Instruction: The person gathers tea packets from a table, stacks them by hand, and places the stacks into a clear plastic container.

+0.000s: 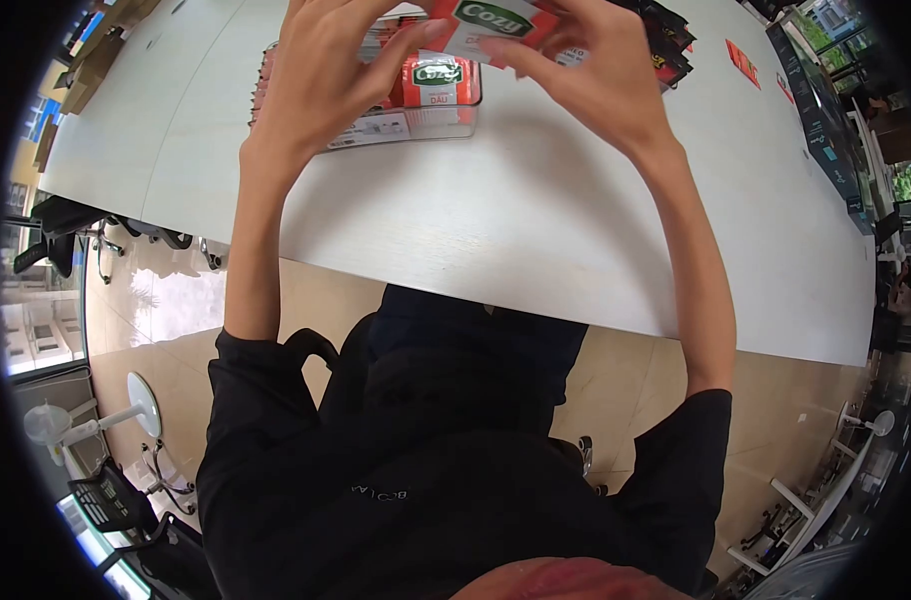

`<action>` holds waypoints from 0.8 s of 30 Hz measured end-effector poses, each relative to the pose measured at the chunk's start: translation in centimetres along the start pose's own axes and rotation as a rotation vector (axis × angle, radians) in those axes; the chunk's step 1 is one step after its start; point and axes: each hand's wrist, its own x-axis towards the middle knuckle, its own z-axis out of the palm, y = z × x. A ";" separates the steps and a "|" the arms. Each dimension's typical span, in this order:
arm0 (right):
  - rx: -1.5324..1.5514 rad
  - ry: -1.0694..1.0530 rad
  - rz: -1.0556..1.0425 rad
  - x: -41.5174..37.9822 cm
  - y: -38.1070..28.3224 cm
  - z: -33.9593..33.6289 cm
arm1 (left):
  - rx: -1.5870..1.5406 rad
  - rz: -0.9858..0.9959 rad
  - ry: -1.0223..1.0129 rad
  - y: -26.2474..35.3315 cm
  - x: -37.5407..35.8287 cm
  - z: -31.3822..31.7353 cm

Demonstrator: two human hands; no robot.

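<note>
A red and white Cozy tea sachet is held up at the top of the view, above the table. My left hand pinches its left side, thumb along the edge. On the other side my right hand grips the sachet, with the thumb across its front. Below and behind my left hand stands a clear plastic box. Inside it are several more red Cozy sachets, one facing me. My left hand and wrist hide part of this box. The upper edge of the view cuts off the held sachet's top.
Several black packets lie just beyond my right hand. Farther right are a flat red packet and a long black box by the table's edge. The white table ends in front of my body. Chairs stand around.
</note>
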 end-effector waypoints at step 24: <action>-0.597 -0.039 -0.244 2.1 2.1 3.0 | -0.222 -0.443 0.018 -10.7 0.8 -0.5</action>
